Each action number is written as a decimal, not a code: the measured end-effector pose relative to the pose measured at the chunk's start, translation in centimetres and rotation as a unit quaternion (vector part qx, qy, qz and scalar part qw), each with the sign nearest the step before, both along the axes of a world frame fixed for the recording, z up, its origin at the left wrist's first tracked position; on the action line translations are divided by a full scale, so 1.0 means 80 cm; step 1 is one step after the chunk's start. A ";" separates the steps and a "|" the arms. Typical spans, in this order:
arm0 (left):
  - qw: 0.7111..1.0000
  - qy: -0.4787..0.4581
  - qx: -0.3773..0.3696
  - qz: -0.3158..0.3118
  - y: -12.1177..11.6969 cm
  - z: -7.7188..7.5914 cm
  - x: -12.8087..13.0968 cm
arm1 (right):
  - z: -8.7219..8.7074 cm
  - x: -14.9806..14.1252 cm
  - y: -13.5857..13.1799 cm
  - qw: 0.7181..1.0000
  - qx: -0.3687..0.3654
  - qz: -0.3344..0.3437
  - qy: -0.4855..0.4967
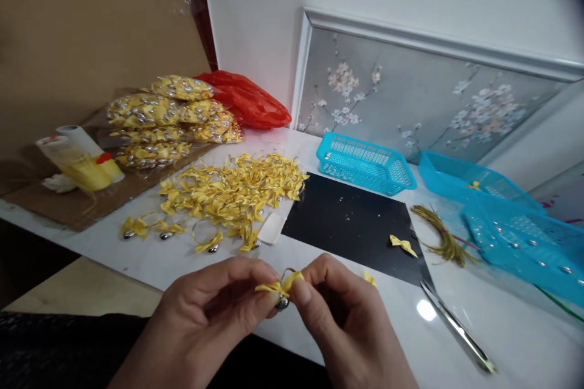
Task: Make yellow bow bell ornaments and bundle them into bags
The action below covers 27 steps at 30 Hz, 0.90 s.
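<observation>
Both my hands meet near the table's front edge, pinching one small yellow ribbon bow (pixel 279 285) with a silver bead and a thin gold loop. My left hand (pixel 214 310) grips its left end with thumb and fingers closed. My right hand (pixel 347 316) pinches its right end. Behind them lies a big heap of finished yellow bows with gold loops (pixel 232 191). A single loose yellow bow (pixel 402 244) rests on the black mat (pixel 347 219). Another yellow scrap (pixel 369 279) peeks out by my right fingers.
Metal tweezers (pixel 456 326) lie at the right front. A bundle of gold wire (pixel 442 234) sits by three blue plastic baskets (pixel 365 164). Stacked bags of yellow bows (pixel 168 121), a red bag (pixel 246 100) and ribbon rolls (pixel 82 158) on cardboard stand at the back left.
</observation>
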<state>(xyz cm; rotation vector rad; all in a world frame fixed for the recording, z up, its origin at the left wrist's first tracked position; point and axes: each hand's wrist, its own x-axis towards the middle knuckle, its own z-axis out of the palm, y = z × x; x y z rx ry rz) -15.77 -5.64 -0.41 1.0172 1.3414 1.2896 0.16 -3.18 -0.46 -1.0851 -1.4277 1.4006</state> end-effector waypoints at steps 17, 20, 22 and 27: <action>0.964 0.260 -0.034 0.044 0.021 -0.053 -0.085 | -0.041 0.026 0.005 0.989 0.089 -0.010 -0.121; 0.953 0.299 -0.033 0.040 0.020 -0.060 -0.090 | -0.042 0.026 0.006 0.986 0.098 0.004 -0.131; 0.946 0.320 -0.028 0.042 0.019 -0.063 -0.091 | -0.042 0.027 0.005 0.984 0.107 0.011 -0.140; 0.940 0.336 -0.011 0.057 0.015 -0.064 -0.091 | -0.042 0.032 0.004 0.974 0.144 0.009 -0.174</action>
